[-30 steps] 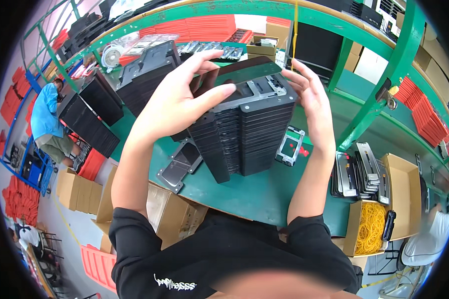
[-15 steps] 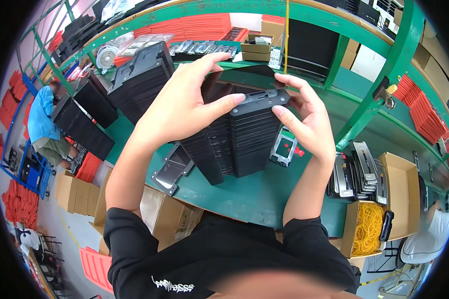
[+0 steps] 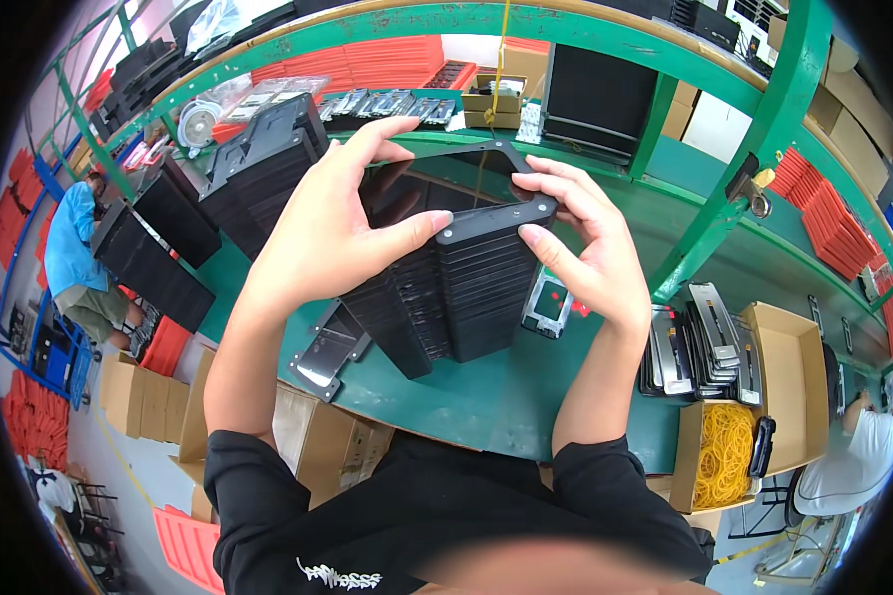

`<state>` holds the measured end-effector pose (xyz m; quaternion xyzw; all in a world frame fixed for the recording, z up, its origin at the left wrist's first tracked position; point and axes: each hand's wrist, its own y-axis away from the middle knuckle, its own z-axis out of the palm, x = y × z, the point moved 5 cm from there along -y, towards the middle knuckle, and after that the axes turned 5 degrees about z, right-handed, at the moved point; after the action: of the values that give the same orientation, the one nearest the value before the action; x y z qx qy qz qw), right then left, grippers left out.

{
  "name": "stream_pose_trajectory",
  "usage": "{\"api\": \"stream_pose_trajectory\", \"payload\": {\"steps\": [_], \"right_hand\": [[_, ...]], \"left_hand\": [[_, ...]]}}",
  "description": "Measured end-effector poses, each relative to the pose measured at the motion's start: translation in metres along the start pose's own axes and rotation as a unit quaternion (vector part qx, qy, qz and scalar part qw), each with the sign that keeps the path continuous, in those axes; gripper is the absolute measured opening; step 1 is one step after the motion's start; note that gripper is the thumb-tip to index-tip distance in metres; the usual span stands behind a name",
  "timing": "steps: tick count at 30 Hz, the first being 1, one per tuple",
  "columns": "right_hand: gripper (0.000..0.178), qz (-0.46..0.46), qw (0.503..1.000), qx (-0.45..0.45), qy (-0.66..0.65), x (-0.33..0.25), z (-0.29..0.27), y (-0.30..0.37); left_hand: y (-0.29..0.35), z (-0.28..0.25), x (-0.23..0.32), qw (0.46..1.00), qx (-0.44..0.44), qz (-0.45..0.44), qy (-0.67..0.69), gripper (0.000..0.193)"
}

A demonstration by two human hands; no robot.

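Observation:
A tall stack of black flat frames (image 3: 486,293) stands on the green bench before me. On its top lies a black framed panel (image 3: 461,178) with a glossy dark middle and small round fittings at its corners. My left hand (image 3: 327,233) holds the panel's left side, thumb on the near edge and fingers at the far side. My right hand (image 3: 600,258) grips the right corner between thumb and fingers. Left of the stack, a glossy plate with corner tabs (image 3: 327,347) lies on the bench. A small light-rimmed frame (image 3: 548,305) lies partly behind the stack's right side.
More black stacks (image 3: 263,164) stand at the left. To the right are grey-black parts (image 3: 709,342) and a carton of yellow rubber bands (image 3: 724,456). A green post (image 3: 729,198) rises at the right. A person in blue (image 3: 74,248) bends at the far left.
The picture has shifted, so stack and hands appear slightly left and lower. The top edge between my hands, slotted before, now looks plain, and the panel's far corner shows. Both hands remain on it.

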<state>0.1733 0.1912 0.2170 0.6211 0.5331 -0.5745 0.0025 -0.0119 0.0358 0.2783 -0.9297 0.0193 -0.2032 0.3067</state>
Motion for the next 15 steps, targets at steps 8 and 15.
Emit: {"api": "stream_pose_trajectory", "payload": {"steps": [8, 15], "right_hand": [[0.048, -0.045, 0.991, 0.031, 0.119, -0.010, 0.001, 0.000], [0.047, -0.043, 0.988, 0.045, 0.140, -0.008, 0.001, 0.000]], "left_hand": [[0.001, -0.004, 0.005, 1.000, -0.020, 0.003, -0.024, 0.072], [0.031, -0.050, -0.010, 0.993, 0.050, 0.026, -0.100, 0.055]]}}
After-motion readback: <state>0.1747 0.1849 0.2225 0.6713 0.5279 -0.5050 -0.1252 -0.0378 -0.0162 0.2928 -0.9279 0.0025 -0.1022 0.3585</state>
